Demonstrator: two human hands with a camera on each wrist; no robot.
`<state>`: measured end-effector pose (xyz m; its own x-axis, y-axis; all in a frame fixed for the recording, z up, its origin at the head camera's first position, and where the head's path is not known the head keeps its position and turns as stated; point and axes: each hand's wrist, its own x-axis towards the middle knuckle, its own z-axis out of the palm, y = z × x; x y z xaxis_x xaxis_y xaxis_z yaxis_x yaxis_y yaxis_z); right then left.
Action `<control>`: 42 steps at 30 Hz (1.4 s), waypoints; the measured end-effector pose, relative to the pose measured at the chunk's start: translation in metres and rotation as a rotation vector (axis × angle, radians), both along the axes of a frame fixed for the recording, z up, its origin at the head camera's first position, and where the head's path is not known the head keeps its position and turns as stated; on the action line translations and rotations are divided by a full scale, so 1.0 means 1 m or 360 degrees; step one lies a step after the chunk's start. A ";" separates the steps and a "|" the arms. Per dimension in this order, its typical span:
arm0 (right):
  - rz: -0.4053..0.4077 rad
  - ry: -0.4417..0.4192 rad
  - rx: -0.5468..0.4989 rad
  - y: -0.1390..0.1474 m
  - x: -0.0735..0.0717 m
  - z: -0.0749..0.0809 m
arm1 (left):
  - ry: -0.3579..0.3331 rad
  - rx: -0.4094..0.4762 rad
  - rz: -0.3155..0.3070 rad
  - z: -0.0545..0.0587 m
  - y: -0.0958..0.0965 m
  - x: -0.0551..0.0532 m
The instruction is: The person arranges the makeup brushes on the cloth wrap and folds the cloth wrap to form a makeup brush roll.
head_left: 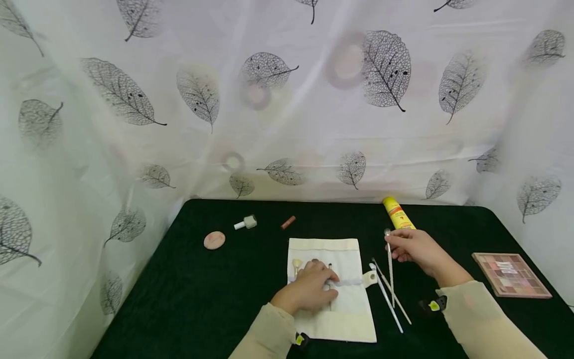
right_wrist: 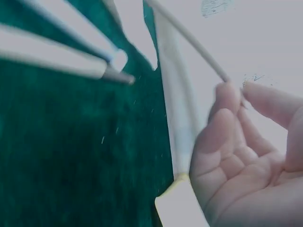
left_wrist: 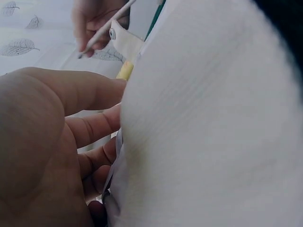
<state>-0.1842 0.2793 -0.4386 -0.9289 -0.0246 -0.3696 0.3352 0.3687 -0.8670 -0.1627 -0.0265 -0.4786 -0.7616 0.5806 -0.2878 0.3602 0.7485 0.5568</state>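
A cream fabric brush roll [head_left: 345, 321] lies unfolded in the middle of the dark green table, with an elastic band across it. One brush with a pale head [head_left: 297, 264] is tucked in at its left. My left hand [head_left: 309, 289] rests on the roll; in the left wrist view its fingertips touch the fabric at the band. To the right of the roll, my right hand [head_left: 417, 249] pinches a slim makeup brush [head_left: 391, 279] near its upper end, its lower end pointing toward me. Two more brushes [head_left: 389, 306] lie crossed beside the roll, near its snap tab [head_left: 369, 278].
Behind my right hand lies a yellow tube [head_left: 396, 212]. An eyeshadow palette [head_left: 511, 275] is at the right edge. Far left are a round pink disc [head_left: 214, 240], a small white-capped bottle [head_left: 245, 223] and a short reddish-brown stick [head_left: 288, 222]. A leaf-print curtain [head_left: 314, 119] encloses the table.
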 end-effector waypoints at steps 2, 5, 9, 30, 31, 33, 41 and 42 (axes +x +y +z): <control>-0.0066 0.0036 -0.0135 -0.002 -0.002 0.002 | -0.0009 0.0002 0.0002 0.001 -0.001 0.000; -0.0161 0.0082 -0.0267 -0.005 -0.004 0.003 | -0.0010 0.0007 -0.0004 0.003 -0.001 0.000; -0.0315 0.0119 -0.0369 -0.015 -0.008 0.002 | -0.0013 0.0013 -0.0006 0.005 -0.001 0.000; -0.0277 0.0303 -0.0210 -0.081 -0.033 -0.023 | 0.0014 0.0042 -0.0030 0.001 -0.004 -0.003; -0.0252 0.0302 -0.0188 -0.084 -0.033 -0.023 | 0.0010 0.0047 -0.0028 0.001 -0.004 -0.003; -0.0211 0.0294 -0.0156 -0.088 -0.033 -0.024 | 0.0005 0.0053 -0.0025 0.002 -0.004 -0.003; -0.0074 0.0276 -0.0070 -0.095 -0.030 -0.028 | -0.0018 0.0082 -0.0017 0.001 -0.003 -0.004; -0.0060 0.0271 -0.0060 -0.095 -0.030 -0.029 | -0.0021 0.0091 -0.0016 0.000 -0.003 -0.004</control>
<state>-0.2138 0.1841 -0.4674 -0.9785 0.0003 -0.2064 0.1953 0.3246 -0.9255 -0.1663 -0.0291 -0.4782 -0.7520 0.6041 -0.2638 0.3599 0.7116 0.6034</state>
